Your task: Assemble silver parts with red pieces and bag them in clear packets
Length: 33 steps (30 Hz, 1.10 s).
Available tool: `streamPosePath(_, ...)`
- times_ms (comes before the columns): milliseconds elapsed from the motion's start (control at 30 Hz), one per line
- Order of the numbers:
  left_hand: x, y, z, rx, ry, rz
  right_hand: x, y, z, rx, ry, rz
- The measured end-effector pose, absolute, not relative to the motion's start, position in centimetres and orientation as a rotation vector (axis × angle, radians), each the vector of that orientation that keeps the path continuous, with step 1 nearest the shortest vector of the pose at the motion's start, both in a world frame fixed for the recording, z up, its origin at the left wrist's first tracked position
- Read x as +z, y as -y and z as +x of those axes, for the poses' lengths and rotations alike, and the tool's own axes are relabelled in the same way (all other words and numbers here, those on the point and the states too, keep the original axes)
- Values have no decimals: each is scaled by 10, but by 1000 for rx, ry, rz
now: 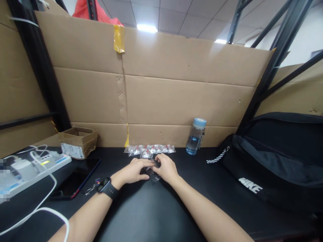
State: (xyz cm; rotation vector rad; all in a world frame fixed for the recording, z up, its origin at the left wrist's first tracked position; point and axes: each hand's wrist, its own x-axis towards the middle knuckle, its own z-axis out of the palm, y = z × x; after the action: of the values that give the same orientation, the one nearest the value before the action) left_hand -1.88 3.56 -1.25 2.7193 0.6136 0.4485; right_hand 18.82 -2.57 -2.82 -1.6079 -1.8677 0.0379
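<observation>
Both hands, left (pixel 136 170) and right (pixel 165 168), together, pinching small clear packet (pixel 152 174) on black surface (pixel 151 208); "NIKE" on bag (pixel 277 158).

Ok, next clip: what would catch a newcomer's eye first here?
Probably the two hands meeting at the table's middle: the left hand and right hand close together on a small clear packet. Just behind them lies a row of similar clear packets with red bits. A blue-capped water bottle stands right of that row, and a black sports bag fills the right side.
</observation>
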Motion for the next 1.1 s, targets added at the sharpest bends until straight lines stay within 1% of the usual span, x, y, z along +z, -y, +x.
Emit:
streamPosePath(100,-12,-38,-20,540,-656,2697,-22,24,193,135,1914,-1596)
streamPosePath(233,-10,-36,-17,703,-736,2658,-13,25,217,383,1990,-1328)
streamPosePath(400,-12,-29,-8,707,-775,2726,-20,22,239,393,2020,-1224)
streamPosePath(567,-10,-29,-9,725,-800,2753,-27,19,227,451,2011,-1164)
streamPosePath(800,1,-33,-19,646,-929,2573,-28,22,224,596,1929,-1128)
streamPosePath(933,-4,-38,-19,541,-937,2370,-27,21,227,690,1905,-1162)
streamPosePath(1033,-11,-40,-14,438,-981,2235,-29,19,225,637,1873,-1242)
streamPosePath(1100,-14,-40,-11,400,-1091,2183,-32,16,223,564,1832,-1327)
